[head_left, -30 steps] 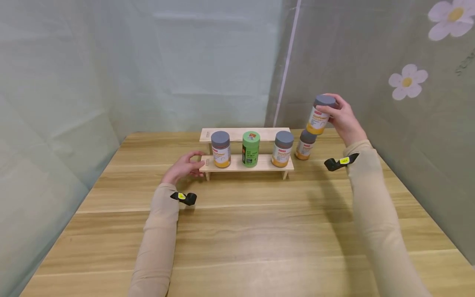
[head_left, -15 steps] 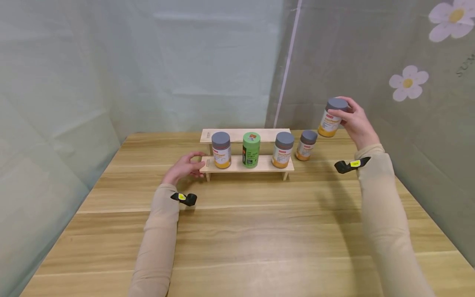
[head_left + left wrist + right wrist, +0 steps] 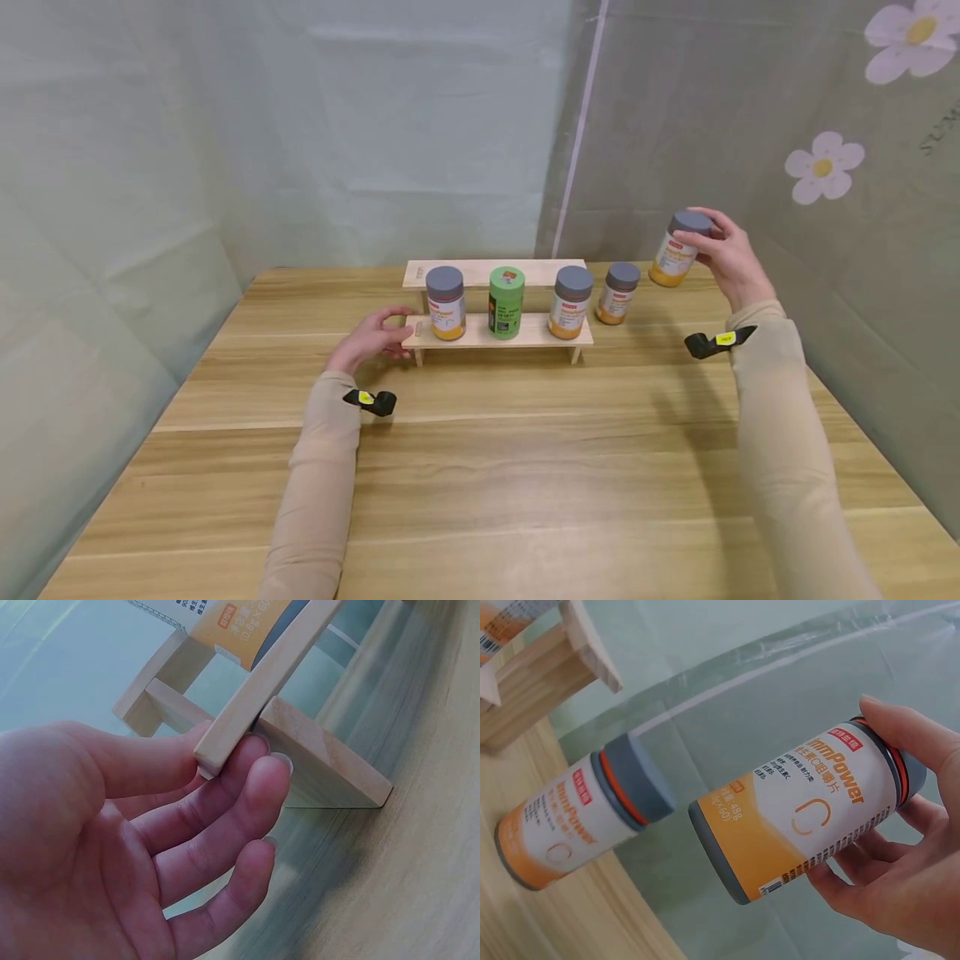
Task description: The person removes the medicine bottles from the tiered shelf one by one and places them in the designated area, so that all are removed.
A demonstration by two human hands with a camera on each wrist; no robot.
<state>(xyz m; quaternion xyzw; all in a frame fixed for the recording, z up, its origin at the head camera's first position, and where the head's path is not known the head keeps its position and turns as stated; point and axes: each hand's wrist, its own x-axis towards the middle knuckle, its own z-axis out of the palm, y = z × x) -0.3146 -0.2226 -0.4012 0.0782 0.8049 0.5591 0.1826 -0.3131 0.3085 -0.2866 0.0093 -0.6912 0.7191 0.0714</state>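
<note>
My right hand [image 3: 731,254] grips an orange-and-white supplement bottle [image 3: 802,806] by its grey cap end, holding it tilted above the table's back right. Just left of it, a matching bottle [image 3: 618,293] stands on the table. My left hand [image 3: 372,337] pinches the left end of the lower shelf of a two-step wooden rack [image 3: 480,333], thumb on top and fingertips beneath in the left wrist view. On that lower step stand a grey-capped bottle [image 3: 447,304] at left, a green bottle [image 3: 507,302] in the middle and another grey-capped bottle [image 3: 570,302] at right.
The rack's upper step [image 3: 480,271] rises behind the lower one. A wood-grain table [image 3: 480,467] stretches out in front. Pale sheeting [image 3: 405,125] hangs behind the table, and a grey flowered sheet [image 3: 705,108] hangs at the right.
My right hand has carried its bottle to the right and lower, away from above the standing bottle. The left hand stays at the rack's end.
</note>
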